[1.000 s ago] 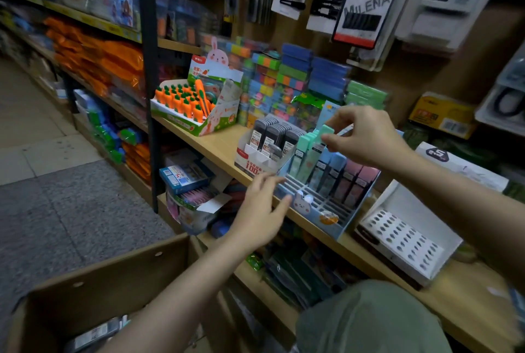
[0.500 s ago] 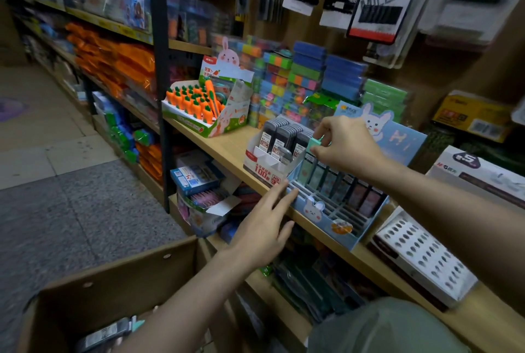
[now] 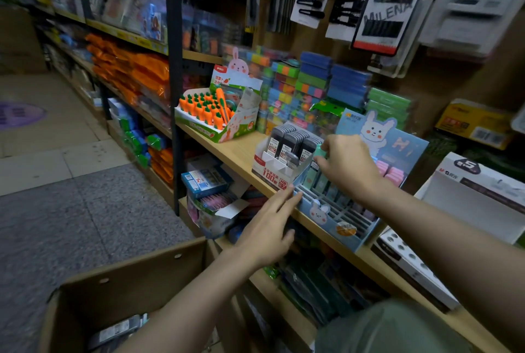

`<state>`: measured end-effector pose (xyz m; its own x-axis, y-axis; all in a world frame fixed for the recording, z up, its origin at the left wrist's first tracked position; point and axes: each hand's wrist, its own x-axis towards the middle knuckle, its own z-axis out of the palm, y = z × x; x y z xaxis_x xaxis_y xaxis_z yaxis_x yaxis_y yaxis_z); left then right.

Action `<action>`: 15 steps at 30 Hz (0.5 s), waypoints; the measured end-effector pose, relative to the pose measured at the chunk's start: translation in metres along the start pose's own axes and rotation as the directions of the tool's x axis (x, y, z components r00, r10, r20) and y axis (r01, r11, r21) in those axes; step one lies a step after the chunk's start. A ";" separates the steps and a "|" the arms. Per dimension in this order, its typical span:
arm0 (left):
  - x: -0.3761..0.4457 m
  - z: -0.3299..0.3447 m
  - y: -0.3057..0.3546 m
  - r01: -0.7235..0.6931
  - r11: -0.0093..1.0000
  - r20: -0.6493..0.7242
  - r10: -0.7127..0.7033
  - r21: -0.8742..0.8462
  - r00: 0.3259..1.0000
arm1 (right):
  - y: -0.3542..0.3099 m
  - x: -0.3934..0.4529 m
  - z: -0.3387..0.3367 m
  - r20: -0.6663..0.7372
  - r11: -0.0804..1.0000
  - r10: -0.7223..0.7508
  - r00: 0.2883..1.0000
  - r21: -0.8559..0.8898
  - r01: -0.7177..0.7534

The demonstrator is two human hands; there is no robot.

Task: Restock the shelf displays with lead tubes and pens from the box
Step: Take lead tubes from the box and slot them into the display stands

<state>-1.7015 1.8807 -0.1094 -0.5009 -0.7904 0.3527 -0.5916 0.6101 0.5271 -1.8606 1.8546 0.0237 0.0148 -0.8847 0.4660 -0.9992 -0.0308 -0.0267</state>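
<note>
Lowered since a second ago, the right hand (image 3: 348, 166) now pinches a mint-green lead tube (image 3: 320, 151) into the blue bunny display (image 3: 338, 215) on the wooden shelf (image 3: 238, 151). Left hand (image 3: 265, 232), fingers straight, steadies the display's front corner. Pushed crookedly, the tube could jam against the dividers or tip its neighbours. More stock waits in the cardboard box (image 3: 125, 287) below.

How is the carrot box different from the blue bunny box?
The carrot box is green and white, packed with orange carrots; the blue bunny box has empty slots in front. Nobody touches the carrot box; the left hand touches the blue one. Both sit on the wooden shelf, with bunny pictures.
</note>
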 end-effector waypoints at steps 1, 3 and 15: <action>-0.007 -0.001 0.000 -0.009 0.999 -0.027 0.008 -0.033 1.000 | 0.000 -0.005 -0.004 -0.018 0.999 0.008 1.000 0.031 -0.007; -0.028 -0.001 -0.004 -0.009 0.995 -0.080 0.001 -0.101 0.997 | -0.004 -0.022 -0.009 -0.093 0.984 -0.010 0.996 0.176 0.027; -0.208 0.046 -0.104 0.610 0.787 0.464 -0.508 -0.094 0.726 | -0.111 -0.201 0.129 0.599 0.821 -0.562 0.570 0.488 0.296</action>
<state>-1.5650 1.9843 -0.2736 -0.3564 -0.8579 -0.3700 -0.7113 -0.0077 0.7028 -1.7479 1.9758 -0.1814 0.5926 -0.7658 -0.2495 -0.7975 -0.5145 -0.3151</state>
